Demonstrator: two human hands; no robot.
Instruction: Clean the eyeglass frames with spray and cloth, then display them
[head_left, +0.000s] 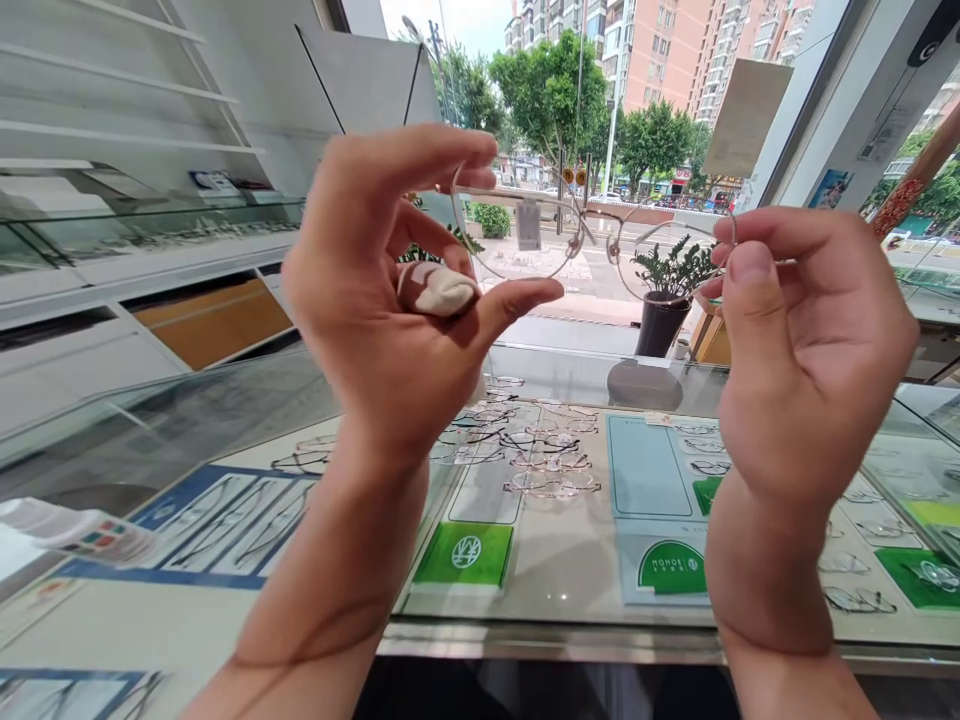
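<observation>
Thin-rimmed eyeglasses [602, 214] are raised above the glass counter, with the street behind their lenses. My right hand [806, 330] pinches the right end of the frame between thumb and fingers. At the other lens is my left hand [382, 270], its index finger bent over the rim's upper left edge. The left thumb points out below that lens, apart from it. Tucked in the left palm, under the curled lower fingers, is a wadded pale cloth [442, 290]. Whether the left fingertips press on the rim I cannot tell.
Below my hands, a glass display counter [555, 630] holds rows of eyeglasses [551, 463], green cards [465, 555] and a pale blue board [649, 465]. A printed paper [82, 530] lies at left. Beyond stand a potted plant [664, 320] and the shop window.
</observation>
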